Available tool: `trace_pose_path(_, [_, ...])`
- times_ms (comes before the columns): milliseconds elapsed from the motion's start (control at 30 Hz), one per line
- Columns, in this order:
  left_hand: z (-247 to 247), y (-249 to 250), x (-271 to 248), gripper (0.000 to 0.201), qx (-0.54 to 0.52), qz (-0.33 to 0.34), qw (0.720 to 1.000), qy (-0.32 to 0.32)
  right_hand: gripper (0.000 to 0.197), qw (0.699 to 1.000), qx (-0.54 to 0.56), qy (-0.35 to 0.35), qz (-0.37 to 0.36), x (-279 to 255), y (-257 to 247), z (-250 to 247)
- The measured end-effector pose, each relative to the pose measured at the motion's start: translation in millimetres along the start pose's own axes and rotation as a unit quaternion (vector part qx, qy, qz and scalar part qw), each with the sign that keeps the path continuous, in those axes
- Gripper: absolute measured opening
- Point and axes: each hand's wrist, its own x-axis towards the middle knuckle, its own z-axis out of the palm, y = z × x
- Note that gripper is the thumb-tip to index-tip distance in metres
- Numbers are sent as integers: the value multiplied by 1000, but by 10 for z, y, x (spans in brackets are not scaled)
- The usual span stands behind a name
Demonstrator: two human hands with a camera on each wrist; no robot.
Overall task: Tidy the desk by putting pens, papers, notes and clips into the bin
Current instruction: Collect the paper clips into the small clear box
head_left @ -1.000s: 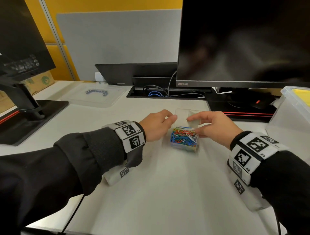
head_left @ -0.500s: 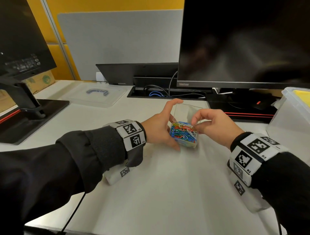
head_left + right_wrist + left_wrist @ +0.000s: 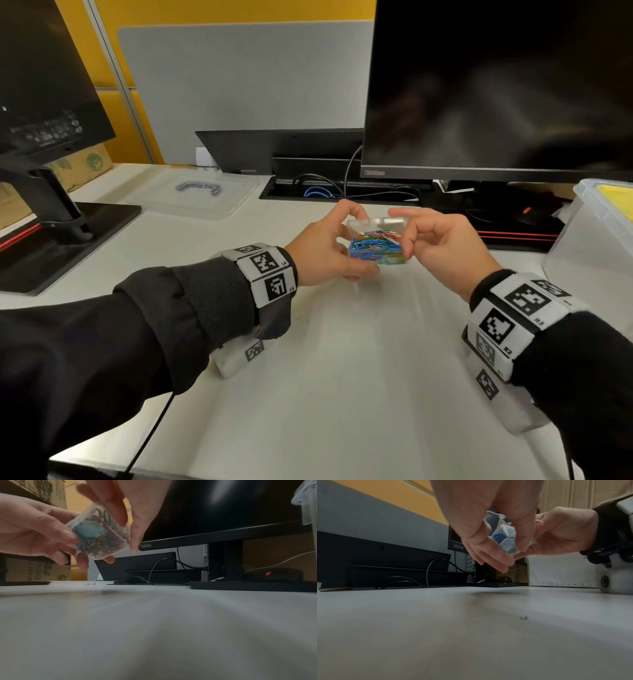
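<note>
- Since the earlier frame, both hands have lifted the box [image 3: 376, 243] off the desk [image 3: 342, 377], and its lid now looks nearly closed over the clips [image 3: 375, 241].
- Nearest to the viewer, the desk under the hands is bare, and the wrist views show a gap of air between it and the box.
- Left hand [image 3: 325, 253] grips the box from the left side, thumb below and fingers over the far top edge.
- Right hand [image 3: 442, 250] pinches the box from the right side, forefinger on the lid and the other fingers curled against the wall.
- So the box hangs between the two hands above the middle of the desk, a little tilted, with its long axis running left to right.
- Farther to the right stands the bin [image 3: 599, 219], well apart from the box, with something yellow inside.
- I judge the right hand is nearer to the bin, so the carry should go rightward, and the lid must be shut first or clips may spill.
- Behind stand the monitor [image 3: 496, 85] and cables [image 3: 325, 188].
</note>
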Motion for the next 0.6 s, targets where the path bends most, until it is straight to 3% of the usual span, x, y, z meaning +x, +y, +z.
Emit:
trace_pose_path(100, [5,-2,4,45,-12,-1,1000,9,41,999,24,30,3,4,-2,7])
trace_pose_path(333, [-12,7,7,35,-30,14,999,31,25,994,63,22,85,10,-10,26])
trace_pose_path(500, [-28,-9,15,36,-9,28,998,64,37,991,38,-72,106,-16,-63,43])
trace_pose_path(600, [-32,-21,15,38,12,40,997,67,40,993,12,-76,95,-7,-63,53])
